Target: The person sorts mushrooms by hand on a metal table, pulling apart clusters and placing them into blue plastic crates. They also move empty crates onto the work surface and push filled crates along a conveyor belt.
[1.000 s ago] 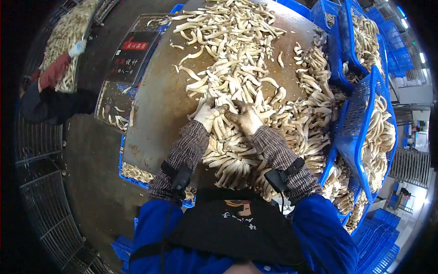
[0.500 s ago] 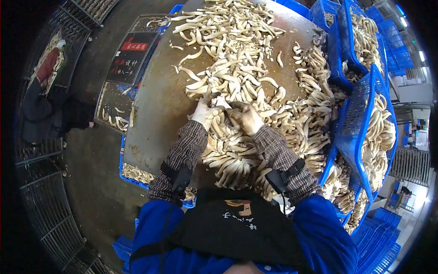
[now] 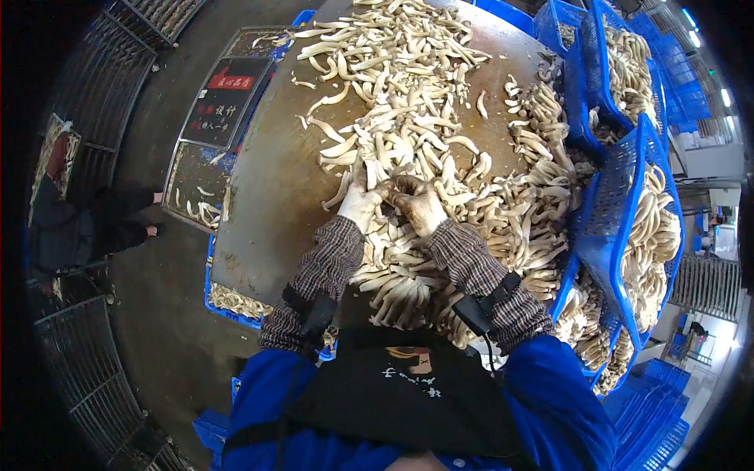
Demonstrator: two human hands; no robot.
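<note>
Worktop [image 3: 263,188]: mushrooms [image 3: 402,141] beyond and beneath left hand [image 3: 361,205], right hand [image 3: 422,209]; both curled, grasp unclear.

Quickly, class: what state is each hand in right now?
Left hand: over the mushrooms; whether its grip holds any cannot be told.
Right hand: curled; holding cannot be told.

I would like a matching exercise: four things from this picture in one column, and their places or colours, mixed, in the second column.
1. left hand
2. mushrooms
3. apron
4. baskets

A. black, with white writing
B. blue, at the picture's right
C. spread loosely over the table
D. close to the right hand

Pairs: 1-D, 2-C, 3-A, 4-B
</note>
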